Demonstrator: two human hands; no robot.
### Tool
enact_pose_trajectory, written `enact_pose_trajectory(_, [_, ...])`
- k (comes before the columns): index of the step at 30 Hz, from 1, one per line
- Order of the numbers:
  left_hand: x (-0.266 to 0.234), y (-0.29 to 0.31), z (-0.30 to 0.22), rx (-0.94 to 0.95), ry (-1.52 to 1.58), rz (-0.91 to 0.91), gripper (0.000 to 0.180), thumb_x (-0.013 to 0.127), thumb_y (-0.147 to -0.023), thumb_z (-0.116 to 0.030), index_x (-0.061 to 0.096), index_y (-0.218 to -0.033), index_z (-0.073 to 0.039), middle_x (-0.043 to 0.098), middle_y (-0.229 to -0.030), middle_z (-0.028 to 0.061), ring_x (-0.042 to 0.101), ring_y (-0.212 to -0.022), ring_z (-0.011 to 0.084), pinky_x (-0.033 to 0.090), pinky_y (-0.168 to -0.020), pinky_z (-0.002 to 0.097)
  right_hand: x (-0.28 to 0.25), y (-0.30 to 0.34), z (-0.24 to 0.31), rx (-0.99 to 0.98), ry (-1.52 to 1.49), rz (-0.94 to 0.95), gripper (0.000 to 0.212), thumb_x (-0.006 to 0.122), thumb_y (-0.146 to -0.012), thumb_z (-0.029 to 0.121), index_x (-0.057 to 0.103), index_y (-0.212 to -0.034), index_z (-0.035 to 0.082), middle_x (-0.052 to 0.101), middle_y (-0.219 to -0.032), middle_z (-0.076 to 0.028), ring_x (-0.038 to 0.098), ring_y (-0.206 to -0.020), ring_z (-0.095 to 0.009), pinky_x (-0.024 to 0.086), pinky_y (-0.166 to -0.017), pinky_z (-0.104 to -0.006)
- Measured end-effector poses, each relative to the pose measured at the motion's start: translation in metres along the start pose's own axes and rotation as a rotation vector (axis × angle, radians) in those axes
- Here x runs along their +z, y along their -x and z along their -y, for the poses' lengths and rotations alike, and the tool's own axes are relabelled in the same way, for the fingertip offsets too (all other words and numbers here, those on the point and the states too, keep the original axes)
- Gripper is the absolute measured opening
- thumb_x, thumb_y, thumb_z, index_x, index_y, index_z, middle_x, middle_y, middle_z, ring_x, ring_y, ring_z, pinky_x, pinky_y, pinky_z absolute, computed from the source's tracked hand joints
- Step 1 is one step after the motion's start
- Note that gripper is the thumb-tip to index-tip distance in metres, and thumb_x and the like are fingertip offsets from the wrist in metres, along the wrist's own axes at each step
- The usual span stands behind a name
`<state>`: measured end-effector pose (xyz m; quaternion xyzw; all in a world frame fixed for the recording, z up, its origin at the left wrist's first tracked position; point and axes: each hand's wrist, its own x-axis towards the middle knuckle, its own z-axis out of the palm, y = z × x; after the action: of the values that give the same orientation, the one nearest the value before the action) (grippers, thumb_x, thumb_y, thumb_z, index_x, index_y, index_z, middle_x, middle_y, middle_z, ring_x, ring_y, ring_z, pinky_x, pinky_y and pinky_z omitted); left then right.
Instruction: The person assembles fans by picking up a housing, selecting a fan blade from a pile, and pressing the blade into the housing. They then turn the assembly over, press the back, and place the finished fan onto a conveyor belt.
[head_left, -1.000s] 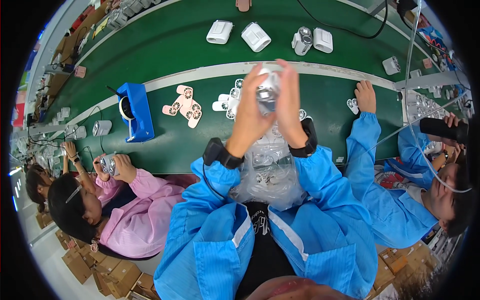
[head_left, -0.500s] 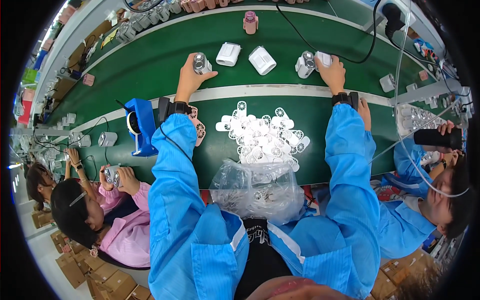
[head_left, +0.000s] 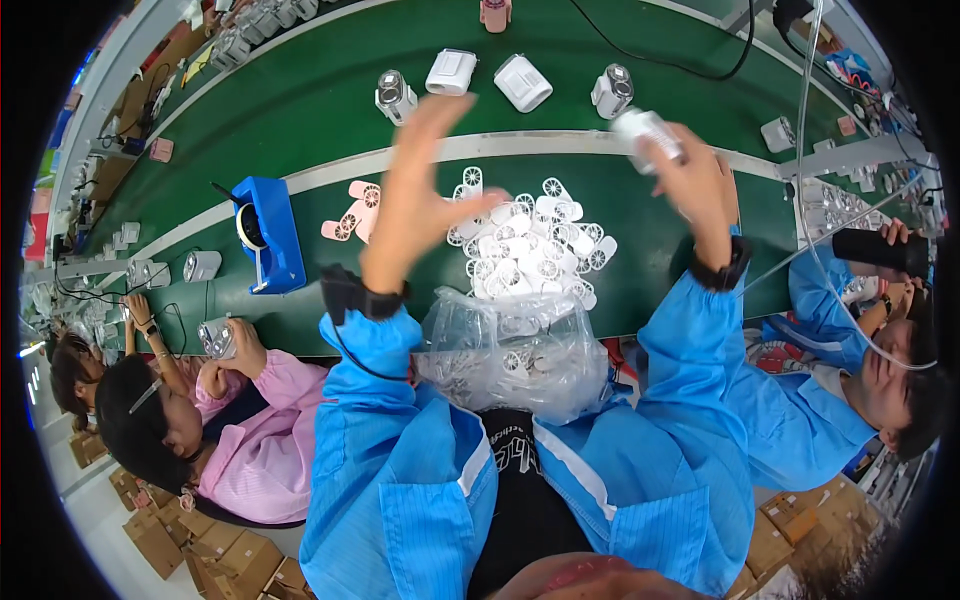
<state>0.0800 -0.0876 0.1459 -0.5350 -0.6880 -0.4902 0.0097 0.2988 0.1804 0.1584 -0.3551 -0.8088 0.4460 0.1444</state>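
My left hand (head_left: 412, 205) is over the near side of the work surface, blurred by motion. Its thumb and fingers are apart, and nothing is in it. Beyond its fingertips stands a white housing with two round metallic faces (head_left: 393, 97). My right hand (head_left: 698, 185) grips a small white housing (head_left: 645, 137), smeared by motion, above the pale rail. Just past it on the belt stands another white housing with round faces (head_left: 613, 92). Two white housings (head_left: 451, 72) (head_left: 523, 83) lie between. A heap of flat white pieces with spoked round openings (head_left: 525, 245) lies between my arms.
A clear plastic bag (head_left: 520, 370) hangs at the near edge. Left of my arm are a blue tape dispenser (head_left: 272, 235) and pink spoked pieces (head_left: 355, 212). Co-workers sit close on both sides. A black cable (head_left: 690, 72) crosses the belt; a clear tube (head_left: 803, 200) hangs at right.
My left hand has let go of the housing with round faces and moved back toward me. My right hand has lifted the white housing off the belt and drawn it nearer.
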Motion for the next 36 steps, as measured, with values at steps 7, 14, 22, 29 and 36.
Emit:
enact_pose_trajectory(7, [0.039, 0.048, -0.006, -0.11, -0.071, 0.213, 0.078, 0.096, -0.071, -0.029, 0.061, -0.137, -0.005, 0.071, -0.128, 0.0135, 0.072, -0.11, 0.0258, 0.056, -0.094, 0.0365, 0.083, 0.033, 0.026, -0.167, -0.293, 0.438, 0.042, 0.079, -0.095, 0.026, 0.069, -0.126, -0.001, 0.072, -0.105, -0.007, 0.069, -0.089, -0.015, 0.056, -0.07, -0.031])
enact_pose_trajectory(14, [0.031, 0.109, 0.004, -0.604, 0.507, 0.031, 0.061, 0.089, -0.086, -0.025, 0.059, -0.135, -0.003, 0.072, -0.116, 0.0089, 0.071, -0.103, 0.0165, 0.058, -0.085, 0.0311, 0.103, 0.028, -0.018, -0.484, 0.379, 0.158, 0.037, 0.083, -0.085, 0.013, 0.071, -0.118, 0.0, 0.067, -0.098, -0.012, 0.068, -0.095, -0.029, 0.054, -0.078, -0.0374])
enact_pose_trajectory(22, [0.043, 0.123, -0.008, -0.76, 0.868, -0.09, 0.062, 0.082, -0.093, -0.022, 0.051, -0.144, -0.003, 0.068, -0.12, 0.0064, 0.068, -0.104, 0.017, 0.057, -0.09, 0.0327, 0.106, 0.026, -0.033, -0.344, 0.18, 0.282, 0.035, 0.082, -0.082, 0.003, 0.07, -0.115, 0.0, 0.064, -0.092, -0.011, 0.068, -0.083, -0.025, 0.055, -0.073, -0.037])
enact_pose_trajectory(29, [0.039, 0.116, -0.039, -0.481, 0.593, 0.009, 0.066, 0.088, -0.087, -0.02, 0.056, -0.141, -0.002, 0.071, -0.121, 0.0111, 0.07, -0.107, 0.0213, 0.056, -0.093, 0.0354, 0.086, 0.072, 0.034, 0.014, -0.761, 0.366, 0.022, 0.076, -0.09, -0.002, 0.072, -0.112, -0.001, 0.066, -0.094, -0.004, 0.062, -0.076, -0.008, 0.05, -0.066, -0.027])
enact_pose_trajectory(36, [0.041, 0.106, -0.052, -0.382, 0.5, 0.023, 0.07, 0.094, -0.077, -0.019, 0.061, -0.136, 0.0, 0.073, -0.123, 0.0164, 0.071, -0.112, 0.0247, 0.056, -0.096, 0.0372, 0.087, 0.106, 0.052, -0.252, -0.345, 0.192, 0.022, 0.075, -0.092, -0.002, 0.076, -0.114, -0.001, 0.07, -0.104, -0.008, 0.066, -0.094, -0.014, 0.054, -0.077, -0.0275])
